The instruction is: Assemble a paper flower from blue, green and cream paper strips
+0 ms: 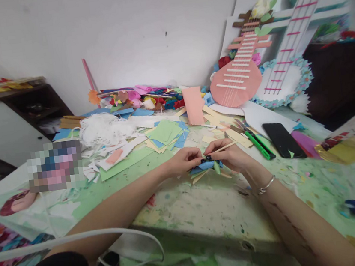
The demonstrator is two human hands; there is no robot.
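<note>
Above the near part of the table, my left hand (185, 160) is closed, its fingertips pinching a small piece of blue and green paper (205, 166). My right hand (227, 155) is closed on the same paper from the other side, and the fingertips of both hands almost meet. A thin wooden stick (225, 148) lies across the fingers of my right hand. Pale yellow paper strips stick out beneath the blue and green layers. How the paper is folded or joined is hidden by my fingers.
Behind my hands lie stacked green paper squares (164, 132), white paper shreds (106, 129) and an upright pink paper piece (193, 105). To the right are a green cutter (258, 142) and a black phone (283, 140). Paper lutes (236, 82) lean at the back. A white cable (112, 231) loops in front.
</note>
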